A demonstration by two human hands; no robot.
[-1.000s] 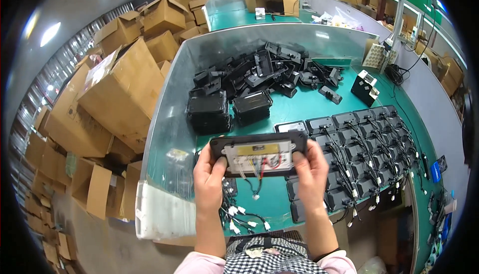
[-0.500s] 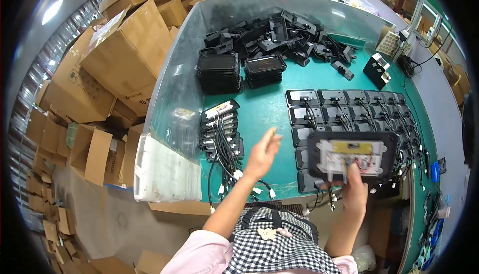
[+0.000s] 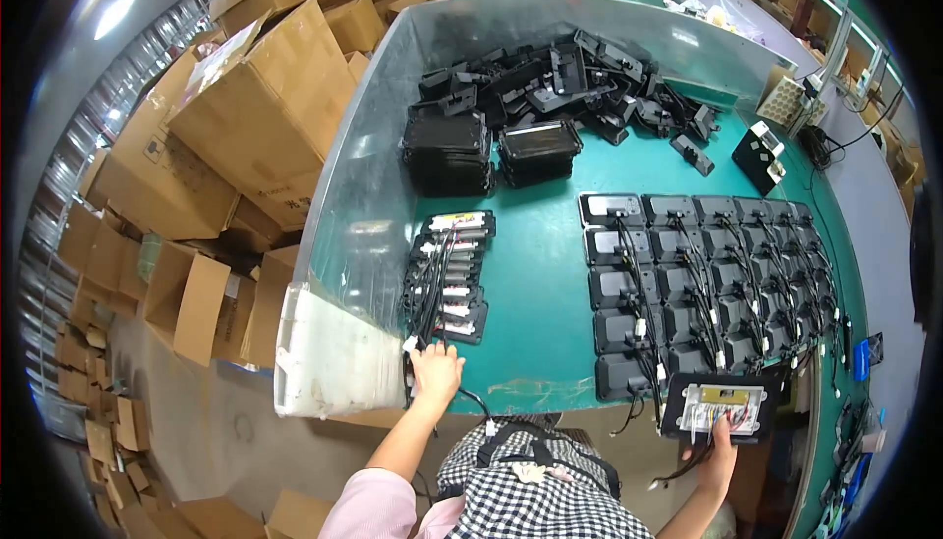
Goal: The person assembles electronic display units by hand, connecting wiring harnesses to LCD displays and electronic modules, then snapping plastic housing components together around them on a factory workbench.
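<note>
The right hand (image 3: 721,455) holds a black panel (image 3: 719,407) by its near edge. The thumb presses on top, near the red wires, and the fingers bend under it. Most of the panel sticks out past the fingertips, away from the person. Its pale inside, with a gold strip, faces up. The panel is by the near right corner of the green table (image 3: 535,289), right next to the rows of black parts (image 3: 617,290). A dark wire hangs down beside the hand.

The right arm comes up from the bottom and leans a little to the right. The left arm, in a pink sleeve (image 3: 371,505), reaches up and to the right from the bottom.

The left hand (image 3: 435,374) is low on the left side of the table, with its back up and its fingers pointing away. Its fingertips are at the black cables (image 3: 425,294), just beside a white plug (image 3: 411,344). I cannot tell if those fingers are closed on a cable. More panels (image 3: 462,223) lie in a line beyond it.
</note>
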